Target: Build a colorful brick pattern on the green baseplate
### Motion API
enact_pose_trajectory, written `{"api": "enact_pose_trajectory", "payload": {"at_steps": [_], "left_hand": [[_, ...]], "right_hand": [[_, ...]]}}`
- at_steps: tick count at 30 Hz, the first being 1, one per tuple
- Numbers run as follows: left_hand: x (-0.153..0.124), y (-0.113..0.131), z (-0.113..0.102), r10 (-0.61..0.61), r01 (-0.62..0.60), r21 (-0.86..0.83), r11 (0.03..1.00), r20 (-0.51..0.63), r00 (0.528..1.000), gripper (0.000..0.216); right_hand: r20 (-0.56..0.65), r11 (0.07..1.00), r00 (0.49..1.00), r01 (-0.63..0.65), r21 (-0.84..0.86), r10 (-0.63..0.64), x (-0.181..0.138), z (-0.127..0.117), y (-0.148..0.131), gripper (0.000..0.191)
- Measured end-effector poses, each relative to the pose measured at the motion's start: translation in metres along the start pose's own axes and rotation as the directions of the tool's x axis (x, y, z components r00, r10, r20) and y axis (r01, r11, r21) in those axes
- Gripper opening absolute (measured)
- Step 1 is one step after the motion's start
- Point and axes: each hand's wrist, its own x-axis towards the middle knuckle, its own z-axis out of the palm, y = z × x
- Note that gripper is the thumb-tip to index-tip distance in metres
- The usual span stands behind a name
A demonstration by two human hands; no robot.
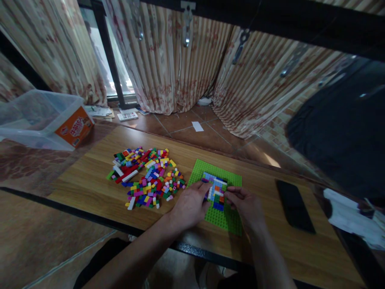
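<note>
A green studded baseplate [230, 224] lies on the wooden table, carrying a build of toy bricks [219, 188] in light blue, white, orange, green and dark blue. At the build's left side is my left hand [191, 204], its fingers curled in against the bricks; what they grip is hidden. My right hand [246, 205] reaches in from the other side, thumb and fingers pinched together at the right edge of the build. Anything in that pinch is too small to make out. Left of the baseplate spreads a pile of loose coloured bricks [150, 174].
A black phone [294, 204] lies on the table [90, 172] to the right. Beyond the table's left end stands a clear plastic bin [39, 116] with an orange label. White papers [355, 216] lie at the far right. Striped curtains [168, 60] hang behind.
</note>
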Motion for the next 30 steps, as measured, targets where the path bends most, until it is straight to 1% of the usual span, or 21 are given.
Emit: {"api": "enact_pose_trajectory", "payload": {"at_steps": [7, 17, 20, 23, 25, 26, 28, 30], "left_hand": [[0.000, -0.001, 0.004, 0.012, -0.012, 0.011, 1.000, 0.008, 1.000, 0.049], [0.000, -0.003, 0.009, 0.021, -0.021, -0.005, 1.000, 0.002, 1.000, 0.048], [0.000, -0.004, 0.010, 0.028, -0.028, -0.009, 1.000, 0.000, 1.000, 0.047], [0.000, -0.004, 0.011, 0.042, -0.042, -0.038, 0.998, -0.015, 0.999, 0.046], [-0.001, -0.004, 0.011, 0.032, -0.032, -0.046, 0.998, -0.013, 0.999, 0.046], [-0.001, -0.003, 0.012, 0.026, -0.027, -0.049, 0.998, -0.008, 1.000, 0.047], [-0.002, -0.001, 0.014, 0.029, -0.029, -0.067, 0.997, 0.007, 1.000, 0.050], [-0.002, 0.003, 0.016, 0.050, -0.049, -0.118, 0.992, 0.009, 0.999, 0.051]], "right_hand": [[-0.064, 0.998, 0.997, -0.048, -0.035, 0.045, 0.003, 0.005, 0.000, 0.045], [-0.099, 0.995, 0.995, 0.010, -0.101, -0.021, 0.001, 0.008, -0.003, 0.042], [-0.094, 0.995, 0.995, 0.001, -0.096, -0.010, 0.001, 0.009, -0.002, 0.041], [-0.079, 0.996, 0.997, -0.031, -0.082, 0.024, 0.002, 0.007, 0.001, 0.045], [-0.074, 0.995, 0.997, -0.033, -0.095, 0.026, 0.004, 0.003, 0.004, 0.048], [-0.077, 0.994, 0.997, -0.019, -0.112, 0.011, 0.004, 0.001, 0.005, 0.048], [-0.121, 0.982, 0.991, 0.032, -0.184, -0.055, 0.004, -0.001, 0.006, 0.044], [-0.203, 0.941, 0.966, 0.084, -0.328, -0.157, 0.001, 0.001, 0.003, 0.039]]}}
